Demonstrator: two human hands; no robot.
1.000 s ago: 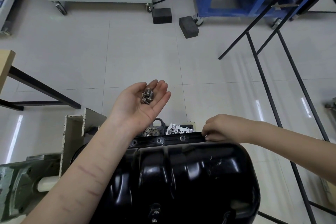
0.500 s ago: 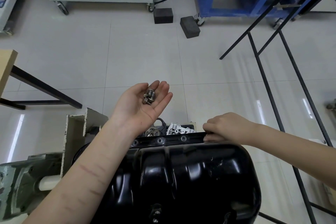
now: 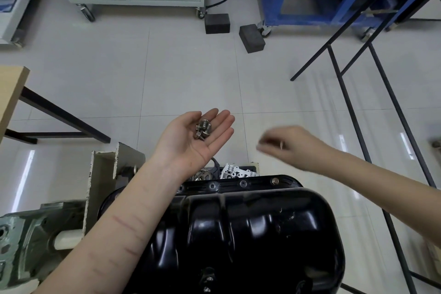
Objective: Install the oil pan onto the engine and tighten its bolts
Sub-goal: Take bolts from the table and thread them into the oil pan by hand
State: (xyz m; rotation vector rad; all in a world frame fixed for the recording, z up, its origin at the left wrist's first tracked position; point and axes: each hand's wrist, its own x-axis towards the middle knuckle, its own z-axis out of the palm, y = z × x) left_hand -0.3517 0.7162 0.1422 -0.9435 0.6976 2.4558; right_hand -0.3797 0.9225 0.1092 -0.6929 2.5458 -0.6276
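Pale tiled workshop floor (image 3: 191, 74), engine up on a stand in the foreground. Black oil pan (image 3: 250, 229) is already sitting on the engine, glossy, ribbed, a bit scuffed, drain plug facing us. One bolt (image 3: 275, 181) looks started at the far flange corner; the holes beside it look bare. Left hand (image 3: 193, 138) is flat, palm up, fingers relaxed, cradling a small pile of spare bolts (image 3: 202, 129). Right hand (image 3: 284, 144) is blurred between palm and pan; fingers look loosely curled, can't tell if they're holding anything. My take: hand-start every bolt before tightening, working crosswise, so the flange seats evenly.
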